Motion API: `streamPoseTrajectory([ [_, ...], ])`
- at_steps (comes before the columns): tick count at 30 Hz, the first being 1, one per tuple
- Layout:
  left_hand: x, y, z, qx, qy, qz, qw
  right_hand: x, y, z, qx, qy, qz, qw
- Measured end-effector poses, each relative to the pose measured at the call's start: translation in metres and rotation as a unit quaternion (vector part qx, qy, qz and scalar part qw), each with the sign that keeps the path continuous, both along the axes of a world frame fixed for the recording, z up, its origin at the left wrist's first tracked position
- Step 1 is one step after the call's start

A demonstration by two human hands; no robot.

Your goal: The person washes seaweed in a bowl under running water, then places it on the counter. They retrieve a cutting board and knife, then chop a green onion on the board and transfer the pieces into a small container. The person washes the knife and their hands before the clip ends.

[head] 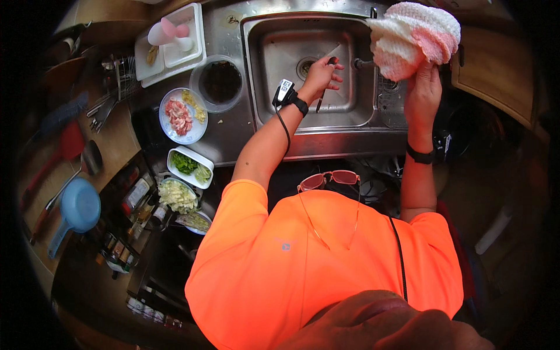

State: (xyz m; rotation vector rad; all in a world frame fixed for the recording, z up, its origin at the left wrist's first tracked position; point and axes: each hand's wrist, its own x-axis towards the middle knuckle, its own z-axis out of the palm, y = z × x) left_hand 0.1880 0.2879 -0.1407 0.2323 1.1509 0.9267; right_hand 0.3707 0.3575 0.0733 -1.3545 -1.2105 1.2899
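My left hand (323,75) is over the stainless-steel sink basin (280,105), gripping a slim utensil (320,101). Its dark lower end sticks out below the palm, and a rounded dark part shows by the thumb; the fingers cover much of it, so its exact kind is unclear. Below the hand, slightly to its left, lies the sink drain (306,66). My right hand (423,89) is raised at the sink's right side, its fingers pinching the lower edge of a fluffy white and pink knitted cloth (413,39).
Left of the sink stand a plastic tub of dark contents (220,81), a plate of sliced raw meat (179,117), and a white dish of chopped greens (188,166). Farther left are a white tray (173,48) and a blue ladle (81,205). A faucet (364,64) juts in at right.
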Motion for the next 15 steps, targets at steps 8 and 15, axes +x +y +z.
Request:
streamPoseTrajectory([
  [8,-0.009,0.013,-0.014,-0.017,-0.046,0.030,0.998,0.075,0.055,-0.156,0.182,-0.225,0.067,0.955],
  [15,0.000,0.017,-0.024,-0.028,-0.079,-0.002,0.996,0.088,0.128,-0.255,0.166,-0.390,0.088,0.901],
])
